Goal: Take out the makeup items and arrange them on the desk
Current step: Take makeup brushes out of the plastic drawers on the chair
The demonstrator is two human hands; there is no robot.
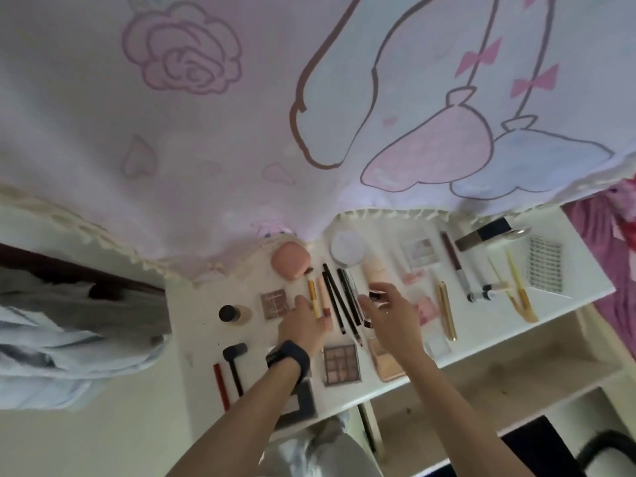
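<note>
Right hand (395, 318): fingers (390, 290) curled, tips pinching a small dark item (375, 295), held just above the surface (196, 339). What the item is cannot be made out.

Left hand (303, 325): palm down, dark watch (287, 358) at the wrist, one finger straight. It lies across the near ends of a gold-handled brush (312, 292) and a pink stick (322, 297). Cannot tell whether it pinches either one.

Key relation: the held item hangs just right of the black pencils (335, 297). They lie side by side, long axes running near to far and leaning slightly left at the far end. A pale tube (373, 268) lies just beyond the item. The right hand is the nearer one and already has the piece. My read is that the set-down comes next, probably beside the pencils.

Laid out on the surface:
- far: pink compact (290, 259), round white jar (347, 251)
- left: eyeshadow palette (275, 302), dark-capped bottle (229, 313)
- near edge: second palette (340, 363), peach compact (387, 361)
- right: gold tube (447, 311), yellow tweezers (516, 287), lash card (545, 266)

The layout looks well advanced.

Room: a printed cloth (241, 132) with a rose and cartoon figures drapes over the far edge. Grey-blue fabric (51, 339) is bundled at left, and pink bedding (605, 235) shows at right.
</note>
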